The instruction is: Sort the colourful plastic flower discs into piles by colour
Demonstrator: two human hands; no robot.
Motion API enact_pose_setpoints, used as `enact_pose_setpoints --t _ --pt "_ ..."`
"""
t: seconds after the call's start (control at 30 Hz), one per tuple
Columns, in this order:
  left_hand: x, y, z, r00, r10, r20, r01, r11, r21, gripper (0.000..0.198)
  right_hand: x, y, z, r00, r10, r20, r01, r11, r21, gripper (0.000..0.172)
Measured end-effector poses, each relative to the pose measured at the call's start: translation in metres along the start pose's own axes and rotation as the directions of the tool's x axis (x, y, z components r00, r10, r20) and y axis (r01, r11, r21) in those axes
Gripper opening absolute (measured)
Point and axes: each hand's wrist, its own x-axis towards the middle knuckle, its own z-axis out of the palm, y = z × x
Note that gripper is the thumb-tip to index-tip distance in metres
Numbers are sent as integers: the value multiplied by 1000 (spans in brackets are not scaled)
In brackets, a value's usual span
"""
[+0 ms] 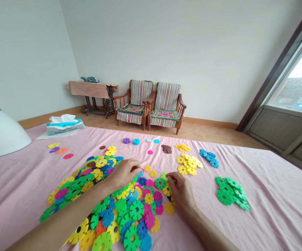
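A large heap of colourful notched plastic discs [136,210], like snowflake building pieces, spreads over the pink cloth in front of me. My left hand [126,172] reaches over the top of the heap, fingers bent down and pressed together. Its fingertips are partly hidden, beside a pale teal disc. At the heap's right edge is my right hand [181,191], thumb and fingers drawn into a pinch. The fingertips meet the edge of a lime disc [163,176]; whether they grip it is unclear. A green disc [160,183] lies just below.
Sorted piles lie to the right: yellow discs [189,164], blue discs [209,158], green discs [231,192] and brown discs [166,149]. A tissue box [65,127] and a white rounded object [2,136] stand left. Beyond the pink cloth [273,188] are two chairs [164,101].
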Motion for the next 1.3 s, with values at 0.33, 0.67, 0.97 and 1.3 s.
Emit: enact_pose_setpoints --t 0.33,0.67,0.97,1.3 --pt "128 -29 13 919 -386 -83 371 916 -151 25 -1 0 3 1000 6 26 -7 999 38 27" --pt "202 -47 25 814 -571 -108 557 819 -137 29 -2 11 13 999 -14 34 10 995 97 28" --pt "197 -50 20 857 -515 20 513 847 -136 31 -2 8 10 999 -4 49 1 998 70 26" --pt "180 -52 7 841 -518 -158 527 850 20 29 -1 6 7 995 8 95 -12 999 40 25"
